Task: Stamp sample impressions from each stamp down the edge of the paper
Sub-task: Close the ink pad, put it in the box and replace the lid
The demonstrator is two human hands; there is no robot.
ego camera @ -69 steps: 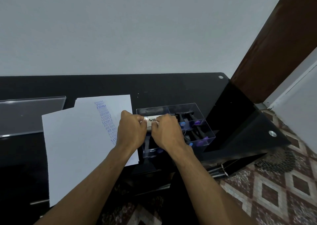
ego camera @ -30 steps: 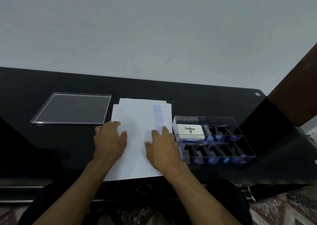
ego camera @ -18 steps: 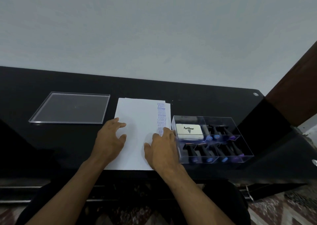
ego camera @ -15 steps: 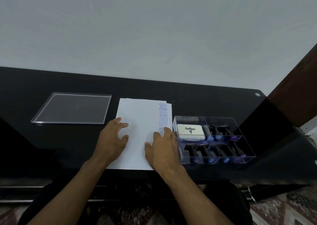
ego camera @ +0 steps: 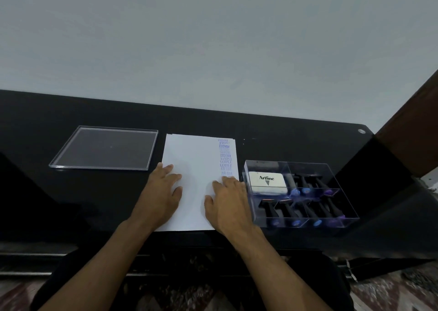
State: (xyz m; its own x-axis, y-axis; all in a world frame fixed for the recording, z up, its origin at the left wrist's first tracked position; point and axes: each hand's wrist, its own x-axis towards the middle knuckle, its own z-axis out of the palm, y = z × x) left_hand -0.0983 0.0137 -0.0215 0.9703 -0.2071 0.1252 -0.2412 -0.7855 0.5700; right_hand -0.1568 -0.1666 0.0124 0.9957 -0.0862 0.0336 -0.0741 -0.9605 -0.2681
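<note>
While both hands lie flat on the paper (ego camera: 194,182), neither holds anything: the grip of each is wide, fingers straight and spread against the sheet. The left hand (ego camera: 161,192) presses the paper's left edge, its fingertips partly over the margin and partly on the black desk (ego camera: 71,204). The right hand (ego camera: 228,204) rests on the sheet's right side near the lower corner, its fingertips covering the lowest part of a column of blue stamped impressions (ego camera: 225,156). That column runs down the right edge of the paper, with words such as FRAGILE, SAMPLE and AIR MAIL readable; the topmost ones are too faint to make out. The paper seems to be more than one sheet, since a second edge peeks out at the top.

Just beside the paper on the right stands a clear compartmented box (ego camera: 346,213). Its rear left compartment holds a white ink pad (ego camera: 267,183) marked Artline, and the other compartments hold black-handled stamps (ego camera: 286,210) lying on their sides, their faces tinted blue and purple. To the left of the paper, a little apart, a clear flat lid (ego camera: 104,148) lies on the desk. A plain pale wall (ego camera: 213,37) rises behind.
</note>
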